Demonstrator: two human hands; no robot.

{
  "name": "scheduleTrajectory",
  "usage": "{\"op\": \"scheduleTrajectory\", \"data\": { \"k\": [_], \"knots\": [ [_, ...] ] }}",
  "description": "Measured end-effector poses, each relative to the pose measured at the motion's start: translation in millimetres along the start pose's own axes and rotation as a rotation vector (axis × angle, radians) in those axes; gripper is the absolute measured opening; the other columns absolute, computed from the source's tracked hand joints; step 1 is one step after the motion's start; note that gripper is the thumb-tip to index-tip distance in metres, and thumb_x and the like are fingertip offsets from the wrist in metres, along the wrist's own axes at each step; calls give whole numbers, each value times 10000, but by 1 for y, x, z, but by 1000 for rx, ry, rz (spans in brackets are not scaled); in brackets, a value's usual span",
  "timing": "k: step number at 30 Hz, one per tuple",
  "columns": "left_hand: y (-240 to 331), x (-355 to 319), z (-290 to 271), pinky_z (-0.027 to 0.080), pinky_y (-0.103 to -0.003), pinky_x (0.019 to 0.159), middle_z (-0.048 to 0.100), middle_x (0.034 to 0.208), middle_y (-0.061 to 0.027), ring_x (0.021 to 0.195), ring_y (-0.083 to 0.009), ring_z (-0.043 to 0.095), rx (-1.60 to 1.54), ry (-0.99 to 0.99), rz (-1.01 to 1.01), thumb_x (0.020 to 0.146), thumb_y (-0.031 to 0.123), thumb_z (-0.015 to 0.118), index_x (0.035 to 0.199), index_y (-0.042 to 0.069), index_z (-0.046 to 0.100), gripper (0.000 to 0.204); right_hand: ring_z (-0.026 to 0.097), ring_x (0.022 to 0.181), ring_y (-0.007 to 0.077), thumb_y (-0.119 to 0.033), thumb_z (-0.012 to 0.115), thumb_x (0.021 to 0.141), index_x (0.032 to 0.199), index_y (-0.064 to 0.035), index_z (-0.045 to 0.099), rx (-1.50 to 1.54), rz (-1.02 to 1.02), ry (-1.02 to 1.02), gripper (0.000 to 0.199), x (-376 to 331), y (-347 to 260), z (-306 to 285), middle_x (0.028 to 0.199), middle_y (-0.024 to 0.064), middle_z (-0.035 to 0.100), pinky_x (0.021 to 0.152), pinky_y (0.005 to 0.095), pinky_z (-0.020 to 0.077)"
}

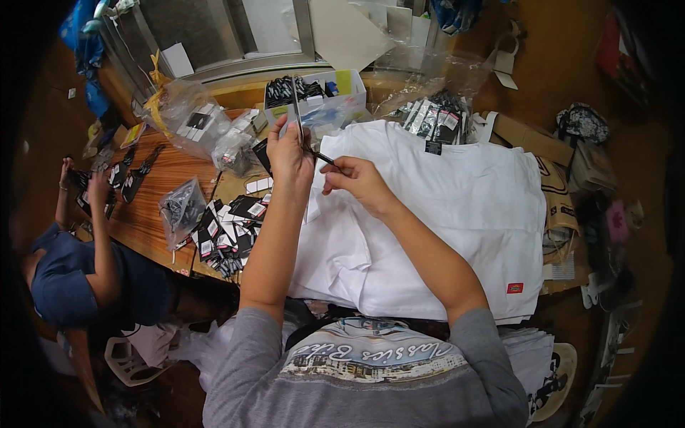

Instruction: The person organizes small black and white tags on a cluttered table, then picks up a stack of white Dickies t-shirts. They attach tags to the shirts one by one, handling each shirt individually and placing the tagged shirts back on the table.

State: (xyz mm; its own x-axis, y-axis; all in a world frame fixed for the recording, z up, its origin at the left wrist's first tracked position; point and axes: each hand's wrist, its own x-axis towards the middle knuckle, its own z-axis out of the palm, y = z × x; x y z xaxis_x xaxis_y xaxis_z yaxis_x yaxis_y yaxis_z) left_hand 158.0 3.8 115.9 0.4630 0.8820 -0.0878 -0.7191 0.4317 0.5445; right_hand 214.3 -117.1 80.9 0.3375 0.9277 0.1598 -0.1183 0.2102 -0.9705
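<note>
In front of my chest lies a stack of white T-shirts [457, 207], with a dark neck label [433, 147] at the collar and a small red patch near the hem. My left hand [290, 151] is raised over its left side, closed on a thin, flat hang tag [296, 100] seen nearly edge-on. To its right, my right hand [357, 182] pinches a short black cord [325, 158] that runs toward the tag. Left of my left forearm, a heap of black and white hang tags [227, 232] spreads on the table.
A white box [349, 89] of black tags stands at the back, beside clear plastic bags [203, 128]. More bagged tags [435, 118] lie at back right. A co-worker in a blue shirt [93, 278] handles black tags at the left of the wooden table [160, 153].
</note>
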Motion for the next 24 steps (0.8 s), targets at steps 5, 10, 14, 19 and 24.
{"op": "scheduleTrajectory", "data": {
  "k": [5, 10, 14, 19, 24],
  "knots": [
    [-35, 9, -19, 449, -252, 608, 457, 903, -133, 691, -184, 488, 342, 39, 99, 755, -44, 480, 993, 62, 417, 268, 485, 484, 85, -79, 489, 798, 898, 48, 541, 3, 180, 18, 170, -25, -26, -38, 612, 30, 532, 460, 197, 407],
    [-77, -6, -26, 306, -382, 844, 449, 1005, -160, 917, -311, 429, 1293, -396, 926, 629, -46, 534, 976, 57, 462, 369, 434, 415, 67, -46, 437, 776, 878, 7, 567, -697, 414, 229, 173, -65, -22, -124, 573, 35, 534, 388, 195, 362],
    [-112, -40, -3, 327, -320, 848, 510, 960, -98, 822, -202, 507, 1289, -1247, 425, 726, 85, 559, 978, 46, 489, 265, 430, 412, 66, -12, 433, 741, 797, 9, 549, -573, 257, 227, 130, -83, -44, -117, 560, 45, 534, 381, 193, 358],
    [-134, -45, 17, 425, -248, 652, 528, 629, -44, 571, -111, 495, 1305, -1479, -408, 823, 192, 486, 850, 5, 521, 191, 473, 441, 81, -27, 501, 732, 803, 5, 549, -558, 250, 333, 92, -117, -80, -161, 580, 57, 550, 408, 187, 386],
    [-145, -73, 39, 406, -221, 518, 520, 623, -5, 544, -91, 487, 752, -1256, -1032, 843, 197, 458, 816, 13, 549, 207, 542, 609, 118, -44, 557, 730, 874, -9, 543, 153, -52, 368, 149, -160, -89, -207, 745, 71, 583, 590, 219, 442]
  ]
}}
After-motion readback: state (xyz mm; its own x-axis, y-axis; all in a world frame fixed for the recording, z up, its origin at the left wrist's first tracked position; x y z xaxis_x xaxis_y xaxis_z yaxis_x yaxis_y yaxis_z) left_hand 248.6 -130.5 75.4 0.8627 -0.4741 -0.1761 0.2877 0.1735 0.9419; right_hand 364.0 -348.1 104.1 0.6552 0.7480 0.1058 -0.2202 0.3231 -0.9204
